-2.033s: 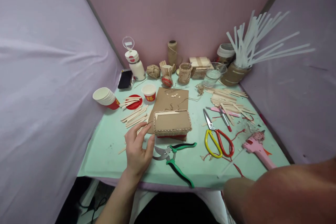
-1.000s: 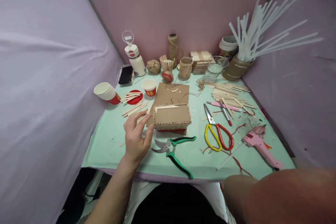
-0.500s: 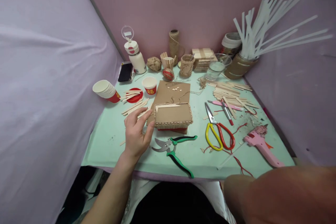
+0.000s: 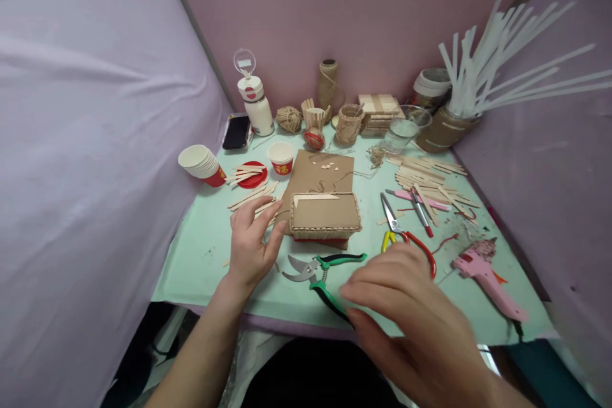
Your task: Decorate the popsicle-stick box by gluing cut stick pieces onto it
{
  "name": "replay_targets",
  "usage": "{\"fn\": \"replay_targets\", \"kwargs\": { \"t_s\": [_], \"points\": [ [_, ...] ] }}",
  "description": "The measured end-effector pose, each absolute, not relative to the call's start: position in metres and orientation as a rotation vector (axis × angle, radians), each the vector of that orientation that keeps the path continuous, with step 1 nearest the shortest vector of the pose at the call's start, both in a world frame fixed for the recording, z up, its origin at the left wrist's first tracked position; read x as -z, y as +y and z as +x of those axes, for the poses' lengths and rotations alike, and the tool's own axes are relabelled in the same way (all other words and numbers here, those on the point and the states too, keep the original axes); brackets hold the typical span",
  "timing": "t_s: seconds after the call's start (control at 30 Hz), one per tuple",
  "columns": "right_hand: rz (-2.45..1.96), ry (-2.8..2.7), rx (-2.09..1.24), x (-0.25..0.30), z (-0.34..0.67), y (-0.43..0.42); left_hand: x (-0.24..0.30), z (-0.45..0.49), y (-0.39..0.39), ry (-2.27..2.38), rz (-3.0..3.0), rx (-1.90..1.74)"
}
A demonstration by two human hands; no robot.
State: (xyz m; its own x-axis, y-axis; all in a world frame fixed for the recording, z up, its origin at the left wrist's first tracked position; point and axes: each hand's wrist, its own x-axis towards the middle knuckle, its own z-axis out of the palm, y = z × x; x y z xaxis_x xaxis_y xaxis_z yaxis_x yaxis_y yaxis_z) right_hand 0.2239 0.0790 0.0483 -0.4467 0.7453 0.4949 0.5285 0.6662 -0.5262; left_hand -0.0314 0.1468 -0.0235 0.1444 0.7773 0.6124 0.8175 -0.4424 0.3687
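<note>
A box wrapped in twine with a brown cardboard top sits mid-table, with thin pale wood strips along its far edge. My left hand is just left of it, thumb and fingers parted, holding nothing. Nearer to me and to the right, my right hand hovers slightly blurred, its fingers curved and thumb apart, with nothing seen in it. It hides the handle end of the pruning shears and part of the scissors. Beneath the box lies a cardboard sheet.
A pink glue gun lies at the right, beside loose craft sticks. Paper cups and a red lid stand left. A white bottle, twine ball, and glass of water line the back.
My right hand has come in from the lower right edge to over the near side of the table. My left hand stays beside the box. The whole view has shifted slightly.
</note>
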Motion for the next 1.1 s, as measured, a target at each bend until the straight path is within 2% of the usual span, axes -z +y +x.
{"fn": "replay_targets", "kwargs": {
  "t_s": [0.13, 0.3, 0.47, 0.73, 0.9, 1.1],
  "points": [
    [-1.019, -2.239, -0.652, -0.007, 0.201, 0.084, 0.023, -0.034, 0.148, -1.633, -2.344, 1.228],
    [-1.14, -2.325, -0.751, 0.032, 0.207, 0.075, 0.017, -0.032, 0.153, -1.65, -2.372, 1.301],
    [-1.079, -2.243, -0.693, 0.015, 0.204, 0.086, 0.007, -0.025, 0.16, -1.699, -2.348, 1.398],
    [-1.003, -2.146, -0.452, -0.015, 0.204, 0.12, 0.004, -0.02, 0.163, -1.837, -2.363, 1.357],
    [-1.066, -2.153, -0.294, -0.022, 0.202, 0.157, -0.003, -0.022, 0.172, -1.897, -2.443, 1.326],
    [-1.197, -2.261, -0.252, -0.017, 0.191, 0.196, -0.008, -0.027, 0.185, -1.972, -2.532, 1.288]
  ]
}}
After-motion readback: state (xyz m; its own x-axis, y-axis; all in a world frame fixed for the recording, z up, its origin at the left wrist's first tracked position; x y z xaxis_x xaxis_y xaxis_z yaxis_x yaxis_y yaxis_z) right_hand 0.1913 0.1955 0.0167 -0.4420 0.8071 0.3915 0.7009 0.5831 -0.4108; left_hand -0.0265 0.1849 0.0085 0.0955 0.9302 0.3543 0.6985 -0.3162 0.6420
